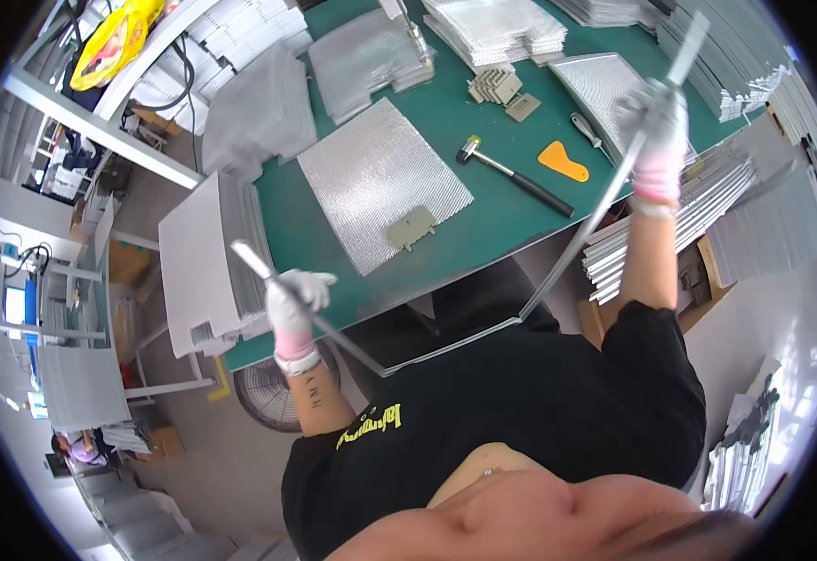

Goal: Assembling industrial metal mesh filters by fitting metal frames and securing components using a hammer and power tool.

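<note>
A long silvery metal strip [572, 251], bent into a wide U, spans the space between my two gloved hands. Its middle stretch runs low, in front of my black shirt. My left hand [296, 297] grips it near the left end, some fingers stretched out to the right. Higher up, my right hand [656, 122] is wrapped around the other arm of the strip, whose end sticks out above the fist. Between the hands, a silvery textured sheet [362, 173] lies on the green table [483, 234]. A small grey-green plate [413, 227] rests on its near corner.
A hammer [521, 178], an orange scraper [563, 162] and a screwdriver [588, 131] lie right of the sheet. Beige pieces [495, 86] are stacked farther back. Sheet stacks [371, 61] line the far side. Metal strips [680, 229] are piled at right; a fan [278, 397] stands below left.
</note>
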Motion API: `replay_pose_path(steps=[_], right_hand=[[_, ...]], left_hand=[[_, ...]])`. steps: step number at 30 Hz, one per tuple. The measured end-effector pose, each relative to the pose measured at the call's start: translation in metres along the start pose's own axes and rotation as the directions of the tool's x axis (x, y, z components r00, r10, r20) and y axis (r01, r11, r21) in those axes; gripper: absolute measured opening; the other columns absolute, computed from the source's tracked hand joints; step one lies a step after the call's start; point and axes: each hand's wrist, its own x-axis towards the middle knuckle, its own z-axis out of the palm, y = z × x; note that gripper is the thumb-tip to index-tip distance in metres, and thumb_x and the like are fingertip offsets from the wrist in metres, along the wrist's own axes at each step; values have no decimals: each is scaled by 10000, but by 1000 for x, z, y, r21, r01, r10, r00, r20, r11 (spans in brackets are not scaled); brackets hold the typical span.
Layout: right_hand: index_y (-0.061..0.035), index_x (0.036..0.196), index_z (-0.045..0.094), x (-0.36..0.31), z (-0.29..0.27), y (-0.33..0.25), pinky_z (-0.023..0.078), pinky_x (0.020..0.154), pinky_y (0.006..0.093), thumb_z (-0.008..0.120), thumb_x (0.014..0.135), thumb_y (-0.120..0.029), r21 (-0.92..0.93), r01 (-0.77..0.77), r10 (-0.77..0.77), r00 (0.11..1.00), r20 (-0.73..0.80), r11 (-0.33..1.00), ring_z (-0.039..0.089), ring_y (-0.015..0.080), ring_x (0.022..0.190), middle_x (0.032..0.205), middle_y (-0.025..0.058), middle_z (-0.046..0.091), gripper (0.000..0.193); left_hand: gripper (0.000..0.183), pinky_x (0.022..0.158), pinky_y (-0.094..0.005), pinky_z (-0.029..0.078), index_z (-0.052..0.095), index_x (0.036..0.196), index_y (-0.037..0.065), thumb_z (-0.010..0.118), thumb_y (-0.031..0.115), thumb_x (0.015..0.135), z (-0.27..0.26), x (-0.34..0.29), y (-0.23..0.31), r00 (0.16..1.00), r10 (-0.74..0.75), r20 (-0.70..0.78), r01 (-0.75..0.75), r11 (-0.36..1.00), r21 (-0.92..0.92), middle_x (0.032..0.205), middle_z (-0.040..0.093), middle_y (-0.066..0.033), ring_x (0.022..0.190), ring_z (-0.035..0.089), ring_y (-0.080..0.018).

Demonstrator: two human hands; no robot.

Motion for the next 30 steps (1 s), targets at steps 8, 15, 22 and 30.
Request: replay_pose_path(steps=[8, 15, 22, 30], right_hand=[[-61, 923, 553, 22, 49, 183, 474, 667, 327, 582, 978, -284, 109, -621, 551, 752, 361, 776, 502, 192, 666, 765, 49, 513, 232], [-98, 905, 519, -3, 7, 257, 509, 700, 403, 569, 996, -326, 354, -626, 668, 744, 6, 694, 549, 219, 687, 818, 52, 565, 250], [-49, 1052, 581, -92, -6, 226, 502, 769, 291, 588, 987, -276, -535, -587, 749, 648, 140, 608, 616, 152, 845, 897, 58, 622, 237], [-18, 1399, 432, -194, -25, 140, 507, 751, 272, 491, 993, -147, -863, 33, 633, 666, 395, 504, 599, 101, 823, 986, 86, 631, 429]], left_hand=[[619, 598, -328, 489, 477, 677, 59, 330, 534, 1046, 50, -21, -57, 950, -302, -79, 302, 953, -3, 546, 450, -28, 473, 472, -142], [340, 623, -242, 458, 590, 979, -18, 423, 266, 1062, 66, -72, -70, 872, -148, -466, 300, 914, 272, 697, 554, -6, 625, 526, -103], [524, 1041, -417, 399, 472, 1326, -15, 651, 81, 842, 130, -101, -79, 924, 300, -237, -66, 736, 673, 1293, 492, -180, 1194, 505, -302], [415, 1060, -460, 419, 499, 1254, 28, 542, 360, 1008, 193, -76, -126, 783, -622, 12, 428, 524, -736, 1336, 538, -162, 1249, 514, -303]])
